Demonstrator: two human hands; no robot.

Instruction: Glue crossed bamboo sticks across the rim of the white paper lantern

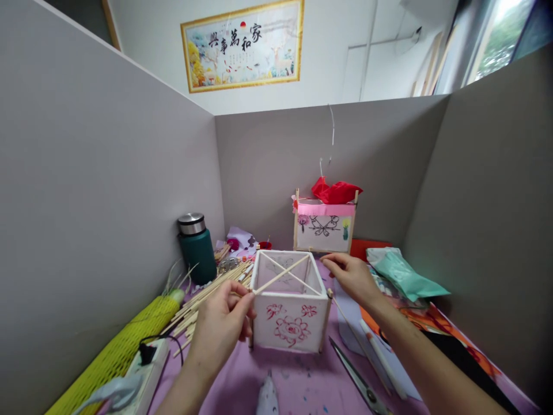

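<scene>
Glue gun tip (268, 397) sits closest to the lens, w/ scissors (356, 377) lying just right of it on the purple mat (298, 380). Beyond those, the paper lantern box (290, 300), white sides w/ red flowers drawn on the front, stands between both hands.

Step in hand, judged from the pose: a thin bamboo stick (280, 275) is being laid diagonally across the open top as a cross-brace; a second stick already crosses it. Left hand (220, 328) is pinched shut on the near-left end of that stick, thumb and forefinger right at the front-left corner post. Right hand (352, 275) is at the far-right corner, fingers curled and closed lightly on the rim; whether the stick's far end is actually gripped there can't be told.

Next move prob calls for the stick ends to be seated square on both corners and kept steady, so the frame isn't twisted.

Both forearms come in low from the near edge, wrists bent slightly inward. Left of the pinch, loose bamboo sticks (203, 300) are piled, w/ a green thermos (196, 248) behind them. A finished lantern (325, 225) stands behind the right hand.
</scene>
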